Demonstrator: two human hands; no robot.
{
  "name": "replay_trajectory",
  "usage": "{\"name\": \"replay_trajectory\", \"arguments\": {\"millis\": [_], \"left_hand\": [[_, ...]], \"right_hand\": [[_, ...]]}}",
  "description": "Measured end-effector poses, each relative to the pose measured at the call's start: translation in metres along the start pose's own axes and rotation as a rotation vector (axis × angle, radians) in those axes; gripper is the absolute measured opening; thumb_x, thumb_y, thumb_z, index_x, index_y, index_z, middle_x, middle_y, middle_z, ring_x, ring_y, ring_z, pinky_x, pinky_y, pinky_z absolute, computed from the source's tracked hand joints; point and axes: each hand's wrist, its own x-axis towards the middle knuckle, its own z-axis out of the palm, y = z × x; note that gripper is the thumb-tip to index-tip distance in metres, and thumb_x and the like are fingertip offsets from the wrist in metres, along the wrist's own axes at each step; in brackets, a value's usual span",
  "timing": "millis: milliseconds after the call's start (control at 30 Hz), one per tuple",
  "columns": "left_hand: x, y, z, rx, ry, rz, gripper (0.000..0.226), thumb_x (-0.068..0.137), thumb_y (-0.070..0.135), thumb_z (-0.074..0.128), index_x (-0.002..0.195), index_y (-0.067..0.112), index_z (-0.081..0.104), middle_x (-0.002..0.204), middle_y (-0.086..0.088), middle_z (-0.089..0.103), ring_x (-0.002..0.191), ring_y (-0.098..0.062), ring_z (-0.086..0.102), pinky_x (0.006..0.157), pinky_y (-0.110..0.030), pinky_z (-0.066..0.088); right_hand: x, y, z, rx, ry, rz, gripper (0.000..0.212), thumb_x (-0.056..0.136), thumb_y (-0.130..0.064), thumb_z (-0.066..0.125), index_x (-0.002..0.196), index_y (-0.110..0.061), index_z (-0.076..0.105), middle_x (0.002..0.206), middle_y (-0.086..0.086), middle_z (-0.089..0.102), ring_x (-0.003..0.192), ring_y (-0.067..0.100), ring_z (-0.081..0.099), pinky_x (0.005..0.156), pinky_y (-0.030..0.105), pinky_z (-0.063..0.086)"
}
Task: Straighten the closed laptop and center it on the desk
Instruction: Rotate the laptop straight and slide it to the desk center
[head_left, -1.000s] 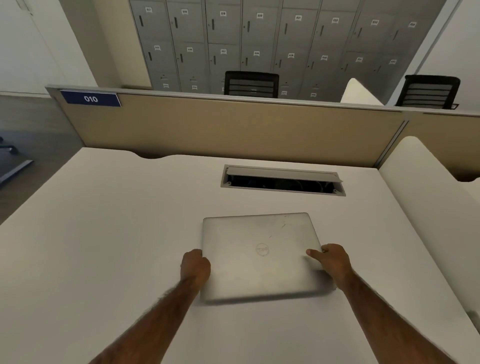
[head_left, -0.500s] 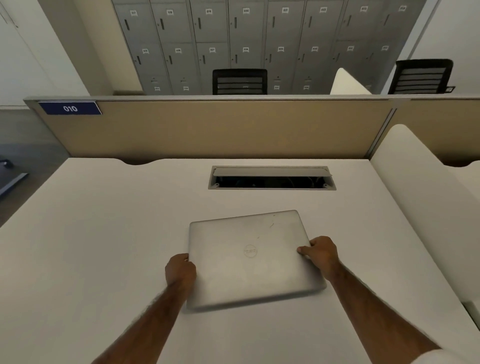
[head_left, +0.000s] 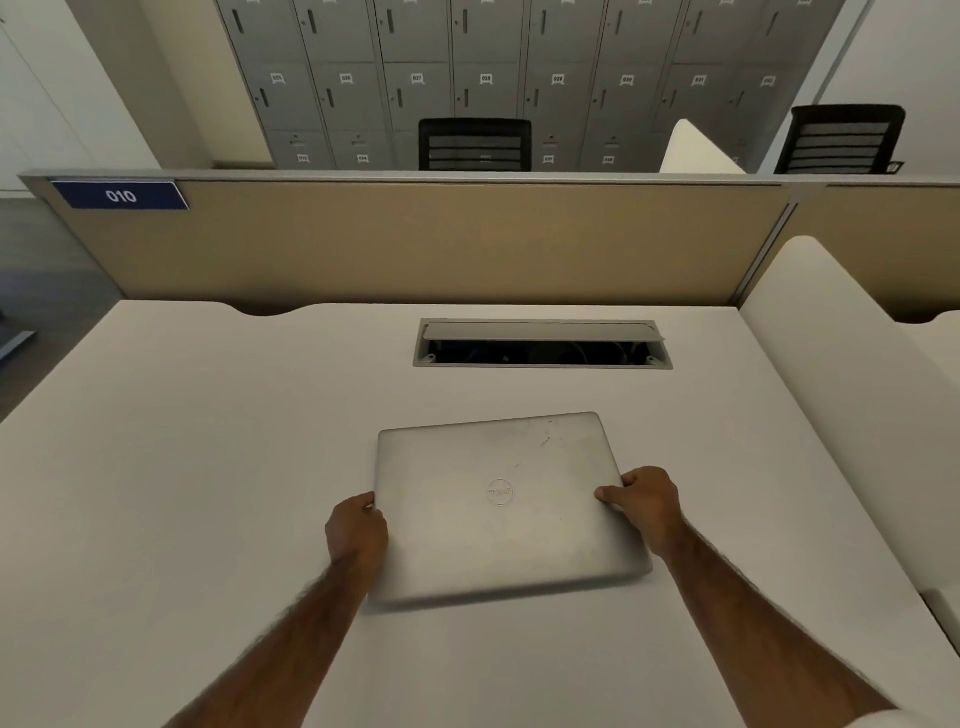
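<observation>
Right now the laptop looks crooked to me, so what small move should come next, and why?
Probably a slight clockwise twist. The laptop lies skewed, its far edge rising toward the right against the straight cable slot. The left hand and right hand hold its sides, so both can turn it square.

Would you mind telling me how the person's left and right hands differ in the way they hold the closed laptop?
The left hand grips the laptop at its left edge, nearer the person; the right hand grips its right edge, farther up the desk. The right hand's fingers curl onto the lid, while the left hand's mostly stay at the side. Both hands clasp the laptop at mid-edge.
</observation>
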Motion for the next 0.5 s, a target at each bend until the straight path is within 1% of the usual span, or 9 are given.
{"name": "replay_trajectory", "arguments": {"millis": [67,133,200,267,367,500], "left_hand": [[0.006,0.001,-0.001,-0.009,-0.005,0.001,0.043,0.088,-0.001,0.048,0.124,0.006,0.070,0.126,-0.017,0.071,0.115,-0.036,0.065,0.100,-0.036,0.051],[0.010,0.003,-0.002,-0.014,-0.007,0.002,0.043,0.089,0.000,0.049,0.126,0.006,0.069,0.127,-0.017,0.070,0.115,-0.036,0.065,0.098,-0.034,0.050],[0.011,0.004,-0.003,-0.022,-0.014,-0.004,0.042,0.090,0.000,0.049,0.127,0.005,0.067,0.129,-0.018,0.069,0.115,-0.035,0.065,0.097,-0.032,0.049],[0.013,0.004,-0.004,-0.022,-0.021,0.000,0.041,0.091,0.000,0.050,0.128,0.005,0.067,0.130,-0.018,0.068,0.118,-0.035,0.064,0.101,-0.034,0.048],[0.016,0.003,-0.004,-0.016,-0.033,0.016,0.042,0.090,0.000,0.049,0.128,0.005,0.067,0.131,-0.017,0.068,0.119,-0.035,0.063,0.105,-0.037,0.048],[0.016,0.004,-0.005,-0.003,-0.033,0.044,0.042,0.090,-0.001,0.049,0.127,0.005,0.067,0.129,-0.017,0.069,0.118,-0.036,0.064,0.104,-0.037,0.048]], "right_hand": [[-0.001,0.003,0.003,0.010,0.008,0.009,0.024,0.066,-0.017,0.086,0.066,-0.002,0.067,0.077,0.014,0.074,0.066,0.026,0.065,0.058,0.029,0.049],[-0.003,0.006,0.005,0.017,0.022,0.017,0.030,0.066,-0.019,0.086,0.073,0.004,0.069,0.078,0.016,0.074,0.065,0.025,0.065,0.059,0.030,0.050],[-0.005,0.009,0.007,0.018,0.035,0.021,0.030,0.067,-0.020,0.086,0.071,0.004,0.068,0.078,0.016,0.074,0.064,0.025,0.064,0.059,0.031,0.049],[-0.008,0.010,0.009,0.015,0.046,0.017,0.030,0.067,-0.021,0.085,0.069,0.003,0.067,0.076,0.016,0.073,0.063,0.024,0.063,0.060,0.033,0.050],[-0.010,0.012,0.011,0.019,0.060,0.018,0.034,0.068,-0.021,0.085,0.074,0.007,0.068,0.077,0.016,0.073,0.065,0.026,0.064,0.063,0.036,0.053],[-0.013,0.012,0.013,0.020,0.070,0.021,0.039,0.066,-0.023,0.086,0.075,0.010,0.067,0.075,0.015,0.072,0.064,0.026,0.063,0.064,0.037,0.054]]}}
